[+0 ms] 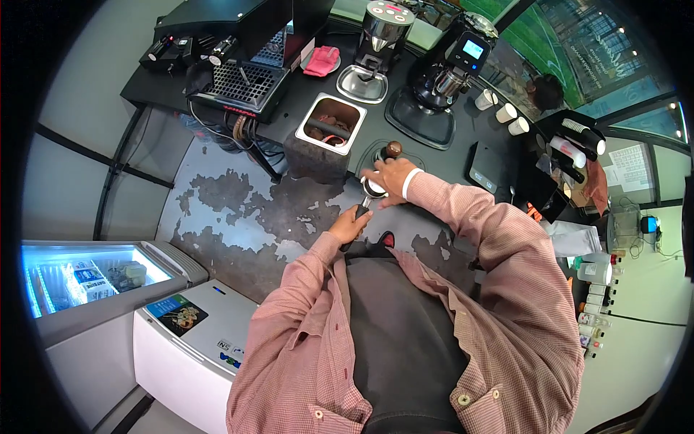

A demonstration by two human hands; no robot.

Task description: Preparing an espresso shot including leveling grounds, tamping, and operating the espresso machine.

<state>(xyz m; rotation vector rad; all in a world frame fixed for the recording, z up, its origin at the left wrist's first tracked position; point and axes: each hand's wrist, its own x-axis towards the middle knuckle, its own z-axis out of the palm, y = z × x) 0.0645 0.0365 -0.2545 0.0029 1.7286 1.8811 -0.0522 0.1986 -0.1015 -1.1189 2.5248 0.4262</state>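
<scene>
My left hand (349,225) is closed around the black handle of a portafilter (364,208), held in front of the counter's edge. Over the portafilter's head, which has a white rim or insert, my right hand (391,178) is spread, its fingers at the side of the head; whether it grips the head I cannot tell. Just beyond that hand, a tamper with a brown knob (394,148) stands on a dark mat (420,163). A knock box (354,127) with used coffee pucks and a crossbar is to the left of the mat.
Two coffee grinders (386,27) (455,59) stand at the back, paper cups (506,113) beside them. A black scale (483,168) lies at the right. An espresso machine (244,81) is at the left, a pink cloth (322,61) near it. Behind the window a person's head (547,91) shows.
</scene>
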